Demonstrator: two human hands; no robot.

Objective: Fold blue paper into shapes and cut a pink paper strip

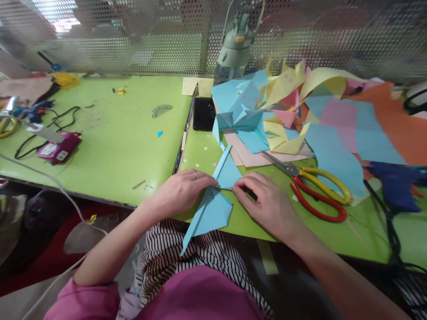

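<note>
A folded sheet of light blue paper (213,211) lies at the table's front edge, its lower tip sticking out over the edge. Creases and a narrow folded strip run along its left side. My left hand (180,191), with a ring on one finger, presses its fingertips on the paper's left middle. On the opposite side my right hand (263,200) pinches the paper's right edge between thumb and forefinger. Right of that hand rest scissors (293,171) with one yellow and one red handle, blades pointing up and left.
Colored paper sheets and folded pieces (336,129) are heaped at the right. A phone (203,114) and a water bottle (233,51) stand behind the paper. A blue glue gun (395,184) lies far right, a purple power socket (60,146) left. A perforated screen (133,40) closes the back.
</note>
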